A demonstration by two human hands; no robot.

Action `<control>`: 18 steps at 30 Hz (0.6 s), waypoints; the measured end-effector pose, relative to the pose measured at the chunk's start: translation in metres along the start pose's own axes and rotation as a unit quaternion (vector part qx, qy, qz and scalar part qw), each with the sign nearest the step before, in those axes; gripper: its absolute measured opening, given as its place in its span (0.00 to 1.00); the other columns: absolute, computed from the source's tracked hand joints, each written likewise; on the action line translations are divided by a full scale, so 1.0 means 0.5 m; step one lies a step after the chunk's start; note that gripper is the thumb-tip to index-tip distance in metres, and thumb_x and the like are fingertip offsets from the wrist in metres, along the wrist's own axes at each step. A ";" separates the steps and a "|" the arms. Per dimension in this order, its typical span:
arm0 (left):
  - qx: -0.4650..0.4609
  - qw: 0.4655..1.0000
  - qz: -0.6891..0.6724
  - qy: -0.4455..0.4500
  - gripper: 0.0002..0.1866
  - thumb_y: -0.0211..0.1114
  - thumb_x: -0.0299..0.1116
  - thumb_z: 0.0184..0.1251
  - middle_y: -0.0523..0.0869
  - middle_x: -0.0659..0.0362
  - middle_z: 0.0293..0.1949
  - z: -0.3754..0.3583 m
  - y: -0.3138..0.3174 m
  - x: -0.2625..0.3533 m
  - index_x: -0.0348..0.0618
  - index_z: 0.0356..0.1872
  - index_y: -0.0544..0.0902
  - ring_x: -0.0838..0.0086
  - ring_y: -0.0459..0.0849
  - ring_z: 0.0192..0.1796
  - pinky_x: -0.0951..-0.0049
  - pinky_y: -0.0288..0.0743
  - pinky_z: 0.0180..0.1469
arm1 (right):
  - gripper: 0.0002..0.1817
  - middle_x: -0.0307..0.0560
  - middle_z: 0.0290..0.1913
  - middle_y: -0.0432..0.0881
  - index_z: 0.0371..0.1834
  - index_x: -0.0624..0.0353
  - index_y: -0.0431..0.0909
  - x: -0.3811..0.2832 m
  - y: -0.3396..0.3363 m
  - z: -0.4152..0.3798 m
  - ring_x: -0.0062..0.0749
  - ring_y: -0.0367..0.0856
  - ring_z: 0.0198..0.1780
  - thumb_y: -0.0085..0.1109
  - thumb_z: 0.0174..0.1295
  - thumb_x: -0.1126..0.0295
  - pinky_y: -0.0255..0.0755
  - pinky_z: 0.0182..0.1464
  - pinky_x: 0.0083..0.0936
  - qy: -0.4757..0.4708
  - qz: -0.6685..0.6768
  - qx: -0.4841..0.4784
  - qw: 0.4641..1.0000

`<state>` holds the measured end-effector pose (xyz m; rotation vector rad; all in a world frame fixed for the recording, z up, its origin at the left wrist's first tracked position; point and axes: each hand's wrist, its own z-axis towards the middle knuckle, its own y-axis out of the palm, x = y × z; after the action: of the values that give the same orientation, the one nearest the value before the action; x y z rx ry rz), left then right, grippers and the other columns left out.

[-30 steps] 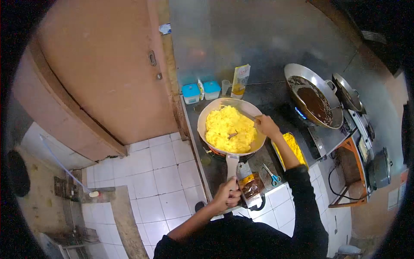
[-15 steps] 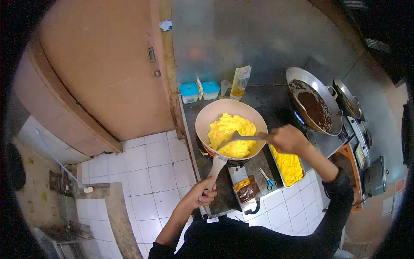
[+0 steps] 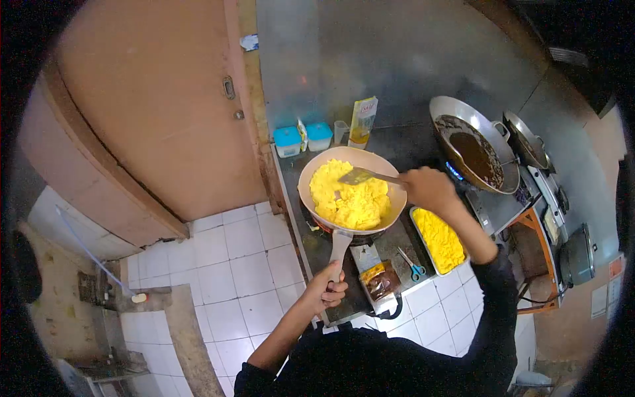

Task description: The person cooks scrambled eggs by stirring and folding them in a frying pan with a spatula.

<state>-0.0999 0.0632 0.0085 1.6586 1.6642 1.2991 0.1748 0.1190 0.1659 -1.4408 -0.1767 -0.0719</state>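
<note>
My left hand point(image 3: 326, 291) is closed around the pale handle of a frying pan point(image 3: 305, 187) that sits over a lit stove burner. Scrambled eggs point(image 3: 354, 206), bright yellow and lumpy, fill much of the pan. In my right hand point(image 3: 428, 190) I grip a spatula point(image 3: 358, 176), its blade resting at the upper part of the eggs. To the right of the pan stands a metal tray point(image 3: 434, 266) full of more yellow egg. Below the pan lie blue-handled scissors point(image 3: 416, 270) and a packet with dark brown contents point(image 3: 381, 280).
A large wok point(image 3: 445, 109) of dark oil stands over a blue flame at the right, with another pan point(image 3: 527, 140) behind it. Along the wall are two blue-lidded tubs point(image 3: 287, 140), a clear cup point(image 3: 340, 132) and an upright pouch point(image 3: 362, 122). A closed door point(image 3: 152, 99) is at left.
The spatula has moved from the lower left of the eggs up to their upper part, its blade now turned flatter. The eggs have shifted within the pan. My left hand keeps the handle.
</note>
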 end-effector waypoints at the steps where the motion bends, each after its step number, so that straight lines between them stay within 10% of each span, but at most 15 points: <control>1: -0.001 1.000 -0.001 0.002 0.18 0.48 0.54 0.65 0.55 0.72 0.13 0.002 0.004 -0.006 0.51 0.28 0.67 0.88 0.51 0.08 0.83 0.41 0.10 | 0.12 0.51 0.30 0.81 0.32 0.48 0.82 0.013 -0.047 -0.011 0.46 0.81 0.33 0.49 0.54 0.60 0.77 0.36 0.40 0.002 0.013 -0.020 1.000; 6: -0.025 0.998 -0.051 0.012 0.18 0.47 0.54 0.66 0.57 0.72 0.12 0.024 0.022 -0.039 0.51 0.29 0.67 0.88 0.51 0.09 0.82 0.42 0.10 | 0.12 0.52 0.33 0.81 0.38 0.38 0.82 0.014 -0.109 -0.067 0.48 0.80 0.36 0.49 0.55 0.56 0.75 0.41 0.42 -0.012 0.008 -0.261 0.965; 11: 0.034 0.996 -0.071 0.045 0.20 0.48 0.56 0.64 0.56 0.71 0.11 0.068 0.067 -0.094 0.50 0.26 0.66 0.85 0.52 0.08 0.81 0.45 0.11 | 0.13 0.56 0.27 0.79 0.40 0.52 0.78 -0.104 0.110 -0.136 0.50 0.79 0.31 0.52 0.51 0.64 0.73 0.35 0.44 0.046 0.183 -0.009 0.982; 18: 0.033 0.991 -0.097 0.085 0.19 0.50 0.55 0.64 0.58 0.70 0.11 0.100 0.087 -0.129 0.51 0.26 0.66 0.84 0.54 0.07 0.78 0.46 0.11 | 0.20 0.57 0.26 0.79 0.55 0.48 0.72 -0.153 0.196 -0.091 0.51 0.80 0.29 0.49 0.57 0.64 0.74 0.31 0.43 0.210 0.147 0.018 0.967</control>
<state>-0.0244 0.0100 0.0037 1.4125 1.9341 1.3317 0.1179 0.0825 0.0519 -1.3701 0.3811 -0.1288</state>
